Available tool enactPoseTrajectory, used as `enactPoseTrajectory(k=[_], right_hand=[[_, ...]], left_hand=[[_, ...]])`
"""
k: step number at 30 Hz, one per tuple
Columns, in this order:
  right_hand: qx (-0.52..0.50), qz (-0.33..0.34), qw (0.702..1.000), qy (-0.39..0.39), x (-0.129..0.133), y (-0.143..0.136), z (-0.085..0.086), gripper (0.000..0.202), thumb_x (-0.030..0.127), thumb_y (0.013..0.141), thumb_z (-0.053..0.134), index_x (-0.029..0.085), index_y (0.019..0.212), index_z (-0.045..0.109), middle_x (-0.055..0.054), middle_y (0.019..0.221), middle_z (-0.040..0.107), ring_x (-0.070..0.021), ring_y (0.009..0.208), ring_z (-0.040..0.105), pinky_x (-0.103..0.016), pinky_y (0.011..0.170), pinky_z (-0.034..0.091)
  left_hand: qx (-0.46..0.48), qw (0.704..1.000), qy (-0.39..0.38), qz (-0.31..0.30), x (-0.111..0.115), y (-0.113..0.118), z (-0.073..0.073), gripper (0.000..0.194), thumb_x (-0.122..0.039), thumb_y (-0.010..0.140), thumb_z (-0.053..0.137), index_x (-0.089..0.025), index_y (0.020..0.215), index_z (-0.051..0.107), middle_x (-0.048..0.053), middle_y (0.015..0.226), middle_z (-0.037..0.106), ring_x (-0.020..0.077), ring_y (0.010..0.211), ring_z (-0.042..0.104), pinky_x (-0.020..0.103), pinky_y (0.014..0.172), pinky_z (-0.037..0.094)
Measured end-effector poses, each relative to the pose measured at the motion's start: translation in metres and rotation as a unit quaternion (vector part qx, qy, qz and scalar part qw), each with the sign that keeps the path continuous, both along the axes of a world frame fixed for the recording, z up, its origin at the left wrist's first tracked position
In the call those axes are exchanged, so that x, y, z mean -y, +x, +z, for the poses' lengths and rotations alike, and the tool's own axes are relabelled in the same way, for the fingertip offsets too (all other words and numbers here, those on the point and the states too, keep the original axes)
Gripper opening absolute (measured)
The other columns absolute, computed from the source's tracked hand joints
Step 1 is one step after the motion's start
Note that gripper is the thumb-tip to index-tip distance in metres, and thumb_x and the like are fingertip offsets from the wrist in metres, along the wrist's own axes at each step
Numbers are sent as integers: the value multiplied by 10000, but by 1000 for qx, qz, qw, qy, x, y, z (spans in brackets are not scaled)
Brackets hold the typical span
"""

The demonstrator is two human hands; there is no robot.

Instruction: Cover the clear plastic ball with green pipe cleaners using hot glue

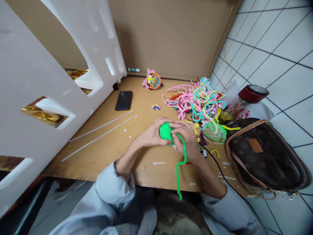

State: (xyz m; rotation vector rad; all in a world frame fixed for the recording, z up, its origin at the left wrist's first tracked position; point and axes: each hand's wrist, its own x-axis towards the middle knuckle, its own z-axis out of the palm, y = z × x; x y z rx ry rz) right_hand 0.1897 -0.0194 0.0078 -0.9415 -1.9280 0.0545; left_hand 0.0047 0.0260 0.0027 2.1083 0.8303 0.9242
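You're holding the green roll (165, 131) up in front of you, over the near half of the table (144, 171), between both hands. Your left hand (152, 131) is cupping its left side, fingers curling behind, thumb wrapping underneath. Your right hand (187, 138) is bending its fingers onto the roll's right end, knuckles pointing up; whether they're also pinching the strand (181, 156), can't tell. That strand is running from the roll across your right hand, then hanging down, its tip dangling past the table's near edge.

Both forearms are slanting inward, left rising rightward, right rising leftward, sleeves sitting back from the wrists. Your hands are nearly meeting at the roll.

Beyond your right hand, the fuzzy pile (189, 99) is spreading; the bag (265, 156) is standing farther right. Two sticks (102, 135) are lying left of your left hand, the phone (123, 100) beyond them.
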Motion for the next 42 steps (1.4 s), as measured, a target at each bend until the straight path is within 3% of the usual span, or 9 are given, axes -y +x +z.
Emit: enactPoseTrajectory(k=[11, 17, 21, 25, 36, 42], right_hand=[[-53, -40, 998, 18, -4, -9, -2, 39, 229, 885, 620, 265, 876, 632, -17, 966, 764, -226, 965, 679, -422, 918, 488], [-111, -42, 993, 15, -4, -18, -6, 84, 199, 885, 612, 259, 885, 670, -10, 905, 754, -206, 906, 678, -421, 911, 515], [-133, -88, 987, 13, -5, -23, -11, 82, 242, 912, 588, 244, 888, 666, -33, 891, 747, -211, 880, 679, -413, 870, 531], [-100, -122, 987, 5, -4, -24, -10, 112, 273, 926, 569, 237, 892, 669, -59, 875, 737, -228, 852, 670, -425, 827, 517], [-14, -149, 986, 80, -8, -19, -12, 240, 291, 957, 449, 225, 916, 676, -61, 869, 743, -223, 858, 678, -389, 806, 501], [-28, -138, 985, 95, -10, -19, -14, 135, 253, 945, 525, 238, 936, 659, -41, 877, 749, -207, 837, 691, -388, 822, 512]], left_hand=[[-1, 1000, 9, -4, 0, 1, -1, 696, -263, 607, 781, -207, 1254, 531, 93, 1239, 567, 295, 1189, 578, 487, 1067, 464], [4, 1000, 6, -12, 2, 2, 6, 645, -254, 613, 781, -216, 1218, 561, 78, 1212, 583, 278, 1150, 590, 458, 1040, 480], [2, 1000, 4, -6, 4, 2, 9, 639, -254, 594, 794, -207, 1191, 572, 83, 1195, 587, 285, 1131, 591, 471, 1027, 481], [7, 1000, 7, -13, 4, 3, 9, 614, -223, 597, 786, -194, 1175, 579, 85, 1187, 594, 278, 1122, 588, 464, 1026, 478], [10, 1000, 15, -21, 3, 2, 9, 609, -212, 596, 774, -191, 1174, 584, 84, 1185, 592, 276, 1128, 586, 451, 1025, 472], [12, 1000, 11, -22, 3, 2, 10, 622, -218, 588, 786, -188, 1176, 586, 89, 1189, 599, 276, 1125, 587, 453, 1030, 468]])
